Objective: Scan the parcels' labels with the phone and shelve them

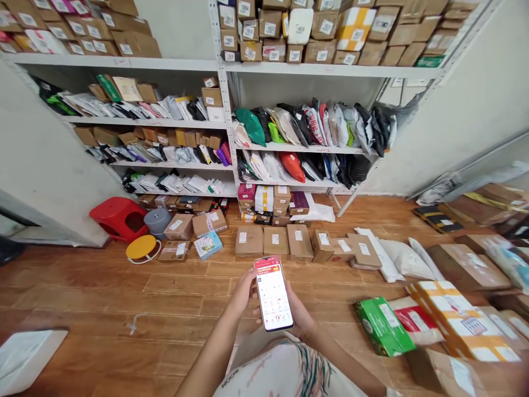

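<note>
A smartphone (273, 295) with a lit screen is held upright in front of my body. The display has a red band at the top and rows of small icons on white. My left hand (243, 293) grips the phone's left edge, with its fingers partly hidden behind it. Around the lower right edge wraps my right hand (301, 313), its fingers mostly out of sight behind the phone. Beyond the phone, a row of cardboard boxes (249, 241) sits on the wooden floor.
White shelving (330, 69) full of boxes and bagged parcels lines the wall ahead. A red stool (118, 218) and a yellow-topped stool (141, 248) stand at left. Several parcels cover the floor at right, including a green box (383, 326) and a yellow-taped carton (463, 320).
</note>
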`<state>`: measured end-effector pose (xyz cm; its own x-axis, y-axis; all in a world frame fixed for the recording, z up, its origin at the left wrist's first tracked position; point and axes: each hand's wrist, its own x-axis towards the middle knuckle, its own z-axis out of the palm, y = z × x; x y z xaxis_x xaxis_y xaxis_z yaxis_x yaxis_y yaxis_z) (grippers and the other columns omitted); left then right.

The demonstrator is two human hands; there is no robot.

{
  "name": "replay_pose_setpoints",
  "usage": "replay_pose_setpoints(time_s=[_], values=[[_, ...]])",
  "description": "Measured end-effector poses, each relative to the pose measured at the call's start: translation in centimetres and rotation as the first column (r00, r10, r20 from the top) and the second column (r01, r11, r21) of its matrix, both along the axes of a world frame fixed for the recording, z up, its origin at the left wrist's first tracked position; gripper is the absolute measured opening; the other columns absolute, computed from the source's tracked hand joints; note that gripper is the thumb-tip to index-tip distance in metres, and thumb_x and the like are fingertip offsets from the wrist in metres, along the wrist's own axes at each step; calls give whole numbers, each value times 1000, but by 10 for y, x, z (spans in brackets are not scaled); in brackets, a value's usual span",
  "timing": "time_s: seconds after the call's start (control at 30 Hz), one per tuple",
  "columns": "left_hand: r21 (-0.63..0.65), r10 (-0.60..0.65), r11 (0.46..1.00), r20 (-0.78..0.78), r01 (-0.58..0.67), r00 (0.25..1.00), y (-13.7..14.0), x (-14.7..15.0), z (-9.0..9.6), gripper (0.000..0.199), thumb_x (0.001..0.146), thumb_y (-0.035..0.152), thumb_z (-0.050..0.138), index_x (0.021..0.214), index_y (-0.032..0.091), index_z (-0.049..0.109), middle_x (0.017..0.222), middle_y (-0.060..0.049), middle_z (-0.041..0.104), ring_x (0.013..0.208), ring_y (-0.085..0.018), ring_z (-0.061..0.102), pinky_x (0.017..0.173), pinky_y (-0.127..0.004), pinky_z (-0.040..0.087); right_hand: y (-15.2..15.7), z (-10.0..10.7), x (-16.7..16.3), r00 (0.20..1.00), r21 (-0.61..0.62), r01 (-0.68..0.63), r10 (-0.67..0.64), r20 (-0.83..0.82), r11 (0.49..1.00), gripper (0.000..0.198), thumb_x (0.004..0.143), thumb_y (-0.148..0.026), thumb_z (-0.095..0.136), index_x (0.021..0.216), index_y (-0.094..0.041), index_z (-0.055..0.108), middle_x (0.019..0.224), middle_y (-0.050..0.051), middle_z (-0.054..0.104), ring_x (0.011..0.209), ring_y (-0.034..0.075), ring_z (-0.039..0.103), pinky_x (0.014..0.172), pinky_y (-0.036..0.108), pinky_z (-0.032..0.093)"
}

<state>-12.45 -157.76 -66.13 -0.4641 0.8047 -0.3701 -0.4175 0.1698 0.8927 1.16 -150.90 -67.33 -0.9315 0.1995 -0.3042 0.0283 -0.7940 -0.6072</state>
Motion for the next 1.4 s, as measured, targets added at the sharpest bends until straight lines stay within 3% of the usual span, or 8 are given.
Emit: replay_pose_setpoints(time_s=[0.1,0.2,0.4,0.53,0.7,1.0,1.2,1.4], values=[[49,-136,991,276,127,951,-10,23,3,49,77,47,56,121,25,54,79,0,63,56,-11,52,48,-22,38,8,-1,9,968,256,176,-215,132,950,77,83,-79,35,105,-12,67,89,13,74,80,26,69,82,45,51],[163,-256,965,412,206,874,-23,39,7,69,75,33,56,141,35,36,114,-4,64,86,-20,63,68,-29,51,15,-1,17,897,434,327,-420,136,839,61,84,-72,47,108,-18,64,100,9,72,92,25,63,89,41,46],[224,-374,926,431,304,821,-31,53,6,114,62,8,62,149,47,0,146,-5,44,116,-29,55,84,-45,54,20,3,30,884,610,358,-467,23,707,57,87,-70,41,111,-22,62,102,5,67,98,24,57,94,38,42],[189,-303,950,375,248,876,-30,61,3,122,58,2,62,149,45,-6,153,-6,33,127,-32,46,86,-42,54,21,6,34,921,622,323,-388,-33,713,61,88,-72,34,119,-25,58,111,6,66,101,25,59,94,40,44],[196,-245,964,390,180,887,-32,64,2,116,60,7,62,150,46,-1,149,-8,39,115,-33,56,70,-37,58,18,12,41,954,585,269,-294,-54,765,55,89,-67,42,126,-28,54,123,7,64,105,25,60,90,39,48],[237,-183,967,398,92,899,-33,67,4,99,67,16,59,151,42,13,143,-9,46,106,-30,59,59,-31,59,9,19,50,972,519,215,-235,-27,828,45,77,-25,60,123,-27,55,102,2,69,87,21,61,76,33,49],[208,-146,975,348,76,926,-34,71,5,97,69,18,61,151,40,15,139,-9,51,105,-30,60,60,-29,59,3,21,47,961,523,240,-275,-12,818,35,80,-23,62,114,-26,55,93,0,66,79,18,59,71,30,48],[140,-98,989,341,53,935,-36,72,7,88,78,32,65,151,38,16,132,-12,56,97,-29,63,53,-30,57,3,9,50,973,472,219,-226,-42,854,49,77,-18,53,125,-27,51,103,1,67,84,20,60,72,31,47]])
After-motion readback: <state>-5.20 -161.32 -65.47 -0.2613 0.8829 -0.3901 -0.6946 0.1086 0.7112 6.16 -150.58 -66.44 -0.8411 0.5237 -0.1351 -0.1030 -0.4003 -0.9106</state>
